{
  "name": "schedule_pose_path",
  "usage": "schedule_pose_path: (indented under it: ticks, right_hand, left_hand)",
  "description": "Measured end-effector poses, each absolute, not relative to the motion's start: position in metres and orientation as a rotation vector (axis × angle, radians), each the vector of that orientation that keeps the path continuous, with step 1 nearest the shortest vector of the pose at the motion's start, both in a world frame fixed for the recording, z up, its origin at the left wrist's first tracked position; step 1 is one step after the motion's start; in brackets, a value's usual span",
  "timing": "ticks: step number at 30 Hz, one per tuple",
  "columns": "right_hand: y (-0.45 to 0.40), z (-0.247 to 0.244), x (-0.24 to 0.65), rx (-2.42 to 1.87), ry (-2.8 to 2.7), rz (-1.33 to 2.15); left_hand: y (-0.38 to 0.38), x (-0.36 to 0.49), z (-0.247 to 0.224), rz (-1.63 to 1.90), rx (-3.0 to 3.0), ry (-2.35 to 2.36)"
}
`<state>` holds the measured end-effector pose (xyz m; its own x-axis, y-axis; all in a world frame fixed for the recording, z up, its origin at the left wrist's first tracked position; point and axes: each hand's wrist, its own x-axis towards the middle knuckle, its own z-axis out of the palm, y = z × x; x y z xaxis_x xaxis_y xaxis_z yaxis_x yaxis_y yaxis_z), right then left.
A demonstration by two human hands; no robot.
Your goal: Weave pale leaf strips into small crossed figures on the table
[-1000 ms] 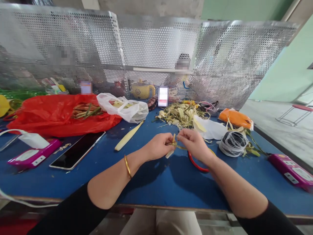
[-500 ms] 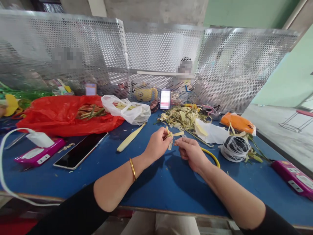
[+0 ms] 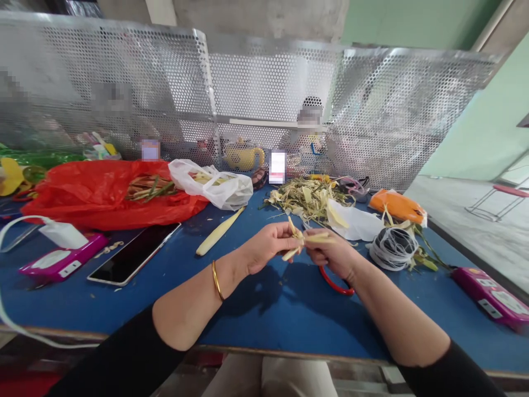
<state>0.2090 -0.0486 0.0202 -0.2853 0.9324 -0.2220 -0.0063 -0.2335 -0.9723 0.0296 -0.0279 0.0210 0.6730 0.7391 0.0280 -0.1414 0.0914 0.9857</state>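
Note:
My left hand (image 3: pixel 270 245) pinches a small bundle of pale yellow husk strips (image 3: pixel 294 238) above the middle of the blue table. Close beside it on the right, my right hand (image 3: pixel 330 253) is closed at the bundle, with a pale strip lying across its fingers; exactly what its fingertips grip is hard to make out. Beneath my right hand shows a red curved handle (image 3: pixel 336 284). A long pale husk piece (image 3: pixel 220 231) lies to the left. Behind my hands sits a heap of dry husk scraps (image 3: pixel 308 198).
A red bag (image 3: pixel 82 193), a white bag (image 3: pixel 225 190) and a black phone (image 3: pixel 134 256) lie left. Right are a wire coil (image 3: pixel 392 249), an orange packet (image 3: pixel 397 207) and a purple power strip (image 3: pixel 491 298). A perforated metal screen (image 3: pixel 268 82) stands behind.
My right hand has turned and come closer to my left, with a pale strip now across its fingers. The red handle shows below it, where a yellow curved one showed before.

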Motion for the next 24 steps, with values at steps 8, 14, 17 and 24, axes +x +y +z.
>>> schedule_pose_path:
  ticks: [8, 14, 17, 24]
  right_hand:
    - [-0.058, 0.01, 0.186, -1.345, -1.549, 0.77]
    - [-0.05, 0.018, 0.203, -1.39, -1.753, 0.794]
    - [-0.044, 0.02, 0.211, -1.311, -1.46, 1.325]
    - [-0.048, 0.013, 0.198, -1.176, -1.088, 1.6]
  left_hand:
    - [-0.016, 0.035, 0.001, 1.021, 1.657, 1.105]
    - [-0.02, 0.026, 0.009, 0.604, 1.692, 0.819]
    - [-0.022, 0.024, 0.017, 0.518, 1.477, 0.564]
    - [-0.022, 0.035, 0.013, 0.923, 1.309, 0.657]
